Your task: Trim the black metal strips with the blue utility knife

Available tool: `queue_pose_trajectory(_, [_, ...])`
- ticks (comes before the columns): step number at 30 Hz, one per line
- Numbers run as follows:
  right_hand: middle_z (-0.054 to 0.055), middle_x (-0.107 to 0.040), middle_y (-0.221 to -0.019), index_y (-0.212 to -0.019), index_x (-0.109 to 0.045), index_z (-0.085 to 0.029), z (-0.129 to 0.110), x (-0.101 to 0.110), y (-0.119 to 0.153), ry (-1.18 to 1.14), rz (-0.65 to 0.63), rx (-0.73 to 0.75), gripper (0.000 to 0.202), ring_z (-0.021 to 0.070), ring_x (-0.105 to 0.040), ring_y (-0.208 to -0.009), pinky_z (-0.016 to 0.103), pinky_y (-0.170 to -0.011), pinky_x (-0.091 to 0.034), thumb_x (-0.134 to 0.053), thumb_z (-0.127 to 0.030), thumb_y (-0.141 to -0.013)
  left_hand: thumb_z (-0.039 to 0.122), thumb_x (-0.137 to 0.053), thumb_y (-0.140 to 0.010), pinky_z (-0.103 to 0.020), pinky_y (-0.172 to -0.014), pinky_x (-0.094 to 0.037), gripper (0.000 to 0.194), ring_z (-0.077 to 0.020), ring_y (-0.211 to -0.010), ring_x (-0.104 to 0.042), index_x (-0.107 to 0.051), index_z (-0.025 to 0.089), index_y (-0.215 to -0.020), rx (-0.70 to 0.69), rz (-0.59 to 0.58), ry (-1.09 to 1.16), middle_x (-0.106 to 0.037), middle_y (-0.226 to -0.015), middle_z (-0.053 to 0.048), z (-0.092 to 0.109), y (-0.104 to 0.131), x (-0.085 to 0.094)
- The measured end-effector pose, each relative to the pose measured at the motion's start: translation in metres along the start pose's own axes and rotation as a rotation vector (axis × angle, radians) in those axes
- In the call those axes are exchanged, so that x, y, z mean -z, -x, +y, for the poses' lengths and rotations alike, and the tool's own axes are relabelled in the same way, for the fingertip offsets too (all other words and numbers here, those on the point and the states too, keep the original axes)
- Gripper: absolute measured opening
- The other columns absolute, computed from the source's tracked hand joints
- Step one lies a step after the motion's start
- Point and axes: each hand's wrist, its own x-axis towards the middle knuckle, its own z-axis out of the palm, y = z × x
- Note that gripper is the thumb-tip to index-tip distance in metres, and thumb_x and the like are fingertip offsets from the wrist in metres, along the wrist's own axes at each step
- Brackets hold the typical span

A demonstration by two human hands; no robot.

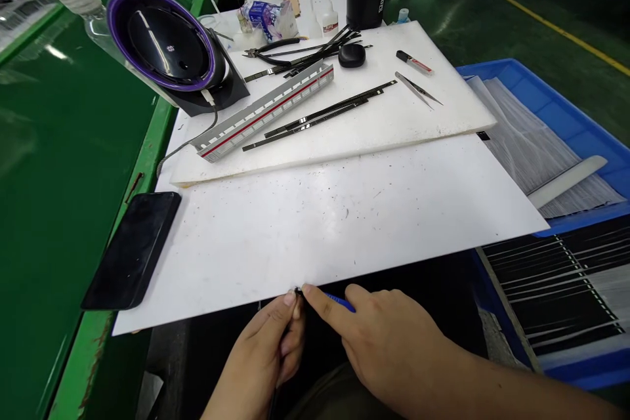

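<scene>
At the near edge of the white table, my left hand (268,338) is closed in a pinch on a thin black piece (298,291). Only its small end shows at the fingertips; the rest is hidden by the fingers. My right hand (388,335) is wrapped round a slim blue-handled tool (340,302), its index finger stretched along towards the left fingertips. The tool's working end is too small and covered to make out. Both hands nearly meet, just over the edge of the white board (315,223).
A white foam slab (418,111) bears black strips (325,111), a grey rail with a red line (270,111), tweezers (418,88) and cutting pliers (270,52). A purple-rimmed fan (167,39) and a phone (132,249) are leftward. Blue crates (581,111) stand right.
</scene>
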Motion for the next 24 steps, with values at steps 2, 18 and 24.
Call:
queue_pose_trajectory(2, [-0.002, -0.055, -0.076, -0.148, -0.016, -0.037, -0.0001, -0.0004, 0.0, 0.008, 0.008, -0.007, 0.078, 0.0157, -0.05, -0.046, 0.031, -0.044, -0.009, -0.05, -0.016, -0.081, 0.055, -0.056, -0.085, -0.021, -0.042, -0.022, 0.039, -0.0066, -0.044, -0.024, -0.05, 0.02, -0.068, -0.002, -0.002, 0.0, -0.034, -0.054, 0.008, 0.0007, -0.0004, 0.0005])
queue_pose_trajectory(18, [-0.001, -0.058, -0.079, -0.149, -0.013, -0.036, -0.0013, 0.0027, 0.0006, -0.064, -0.037, -0.007, 0.076, 0.0173, -0.052, -0.05, 0.03, -0.044, -0.012, -0.047, -0.018, -0.083, 0.055, -0.06, -0.082, -0.021, -0.042, -0.021, 0.042, -0.0069, -0.045, -0.025, -0.049, 0.019, -0.065, -0.007, 0.025, 0.043, -0.036, -0.052, 0.007, -0.0016, 0.0003, -0.0046])
queue_pose_trajectory(24, [0.0, -0.054, -0.076, -0.15, -0.012, -0.033, -0.0033, 0.0006, 0.0023, 0.039, -0.016, 0.001, 0.084, 0.0159, -0.049, -0.045, 0.03, -0.042, -0.009, -0.049, -0.013, -0.078, 0.056, -0.058, -0.083, -0.02, -0.041, -0.022, 0.041, -0.006, -0.043, -0.026, -0.051, 0.019, -0.067, -0.012, -0.007, 0.024, -0.035, -0.053, 0.008, 0.0003, -0.0008, -0.0009])
